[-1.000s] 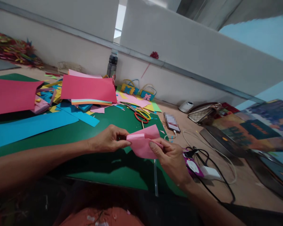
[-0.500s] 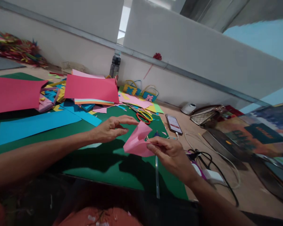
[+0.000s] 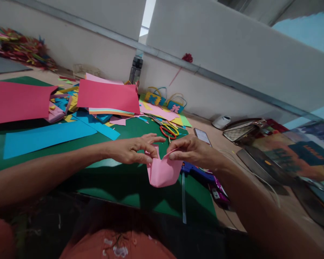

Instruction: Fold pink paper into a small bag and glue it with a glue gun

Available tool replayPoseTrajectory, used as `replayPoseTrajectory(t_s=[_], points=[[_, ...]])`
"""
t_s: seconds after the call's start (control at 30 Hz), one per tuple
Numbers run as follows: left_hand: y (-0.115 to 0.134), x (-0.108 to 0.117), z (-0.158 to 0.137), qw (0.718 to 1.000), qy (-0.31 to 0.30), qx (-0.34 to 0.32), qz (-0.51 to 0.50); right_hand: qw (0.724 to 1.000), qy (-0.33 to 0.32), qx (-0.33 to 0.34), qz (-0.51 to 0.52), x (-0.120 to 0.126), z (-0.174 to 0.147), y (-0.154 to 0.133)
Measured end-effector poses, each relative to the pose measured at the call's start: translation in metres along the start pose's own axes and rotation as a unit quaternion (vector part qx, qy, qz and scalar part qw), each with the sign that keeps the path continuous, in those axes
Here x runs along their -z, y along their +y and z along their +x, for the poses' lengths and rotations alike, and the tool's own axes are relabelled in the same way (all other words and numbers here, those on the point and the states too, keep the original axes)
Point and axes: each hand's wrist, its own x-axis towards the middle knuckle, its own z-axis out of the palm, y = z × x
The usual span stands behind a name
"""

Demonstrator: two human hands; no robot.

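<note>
A folded piece of pink paper (image 3: 165, 173), shaped like a small open pouch, is held up over the green mat (image 3: 110, 187). My left hand (image 3: 136, 148) pinches its left upper edge between thumb and fingers. On the right upper edge, the thumb and fingertips of my right hand (image 3: 187, 149) are closed. A notch shows between the two gripped edges. Just beyond the hands lie scissors with red and yellow handles (image 3: 169, 131). Under my right forearm is a blue glue gun (image 3: 197, 172), a clear glue stick (image 3: 184, 198) reaching from it toward the mat's front edge.
Blue paper strips (image 3: 48, 138) and red sheets (image 3: 108, 97) lie at left among coloured scraps. Small paper bags (image 3: 175, 106) stand by the wall. To the right are a phone (image 3: 202, 136), a white cable (image 3: 255, 172) and a handbag (image 3: 243, 131).
My left hand has moved right and taken hold of the pink paper, which now stands more upright. My right hand has turned its grip to the top edge. The view has shifted slightly.
</note>
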Motion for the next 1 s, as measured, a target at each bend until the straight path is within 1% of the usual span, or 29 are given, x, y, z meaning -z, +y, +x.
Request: replayPoseTrajectory(t_s=[0.13,0.2,0.27,0.33,0.4,0.43,0.5,0.57,0.63,0.73,0.83,0.93,1.0], points=[[0.001,0.0,-0.001,1.0,0.009,0.005,0.014,1.0,-0.002,0.008,-0.024,0.004,0.001,0.002],[0.0,-0.001,-0.001,0.999,0.012,0.008,0.03,0.999,0.007,0.009,-0.036,0.005,0.0,0.002],[-0.001,-0.002,-0.002,0.998,0.028,0.018,0.054,0.996,0.04,0.016,-0.074,0.004,-0.002,-0.001],[-0.002,-0.004,-0.002,0.994,0.06,0.021,0.091,0.985,0.09,0.036,-0.143,-0.002,-0.005,-0.006],[-0.003,-0.006,-0.002,0.985,0.095,0.004,0.143,0.96,0.143,0.075,-0.229,-0.011,-0.009,-0.012],[-0.003,-0.007,-0.002,0.978,0.11,-0.008,0.175,0.941,0.17,0.099,-0.275,-0.018,-0.011,-0.014],[-0.003,-0.007,-0.002,0.96,0.135,-0.03,0.243,0.893,0.214,0.15,-0.368,-0.032,-0.016,-0.015],[-0.004,-0.007,-0.002,0.94,0.154,-0.043,0.303,0.858,0.223,0.167,-0.432,-0.046,-0.022,-0.011],[-0.007,-0.006,-0.001,0.923,0.164,-0.054,0.345,0.842,0.223,0.171,-0.46,-0.056,-0.029,-0.004],[-0.014,-0.005,-0.001,0.916,0.159,-0.068,0.363,0.839,0.252,0.185,-0.445,-0.063,-0.043,0.01],[-0.021,-0.004,-0.001,0.925,0.153,-0.079,0.338,0.857,0.294,0.2,-0.372,-0.06,-0.056,0.022],[-0.027,-0.001,-0.003,0.943,0.15,-0.077,0.287,0.878,0.337,0.175,-0.291,-0.051,-0.062,0.033],[-0.03,0.002,-0.004,0.952,0.151,-0.077,0.255,0.881,0.374,0.155,-0.246,-0.045,-0.061,0.04]])
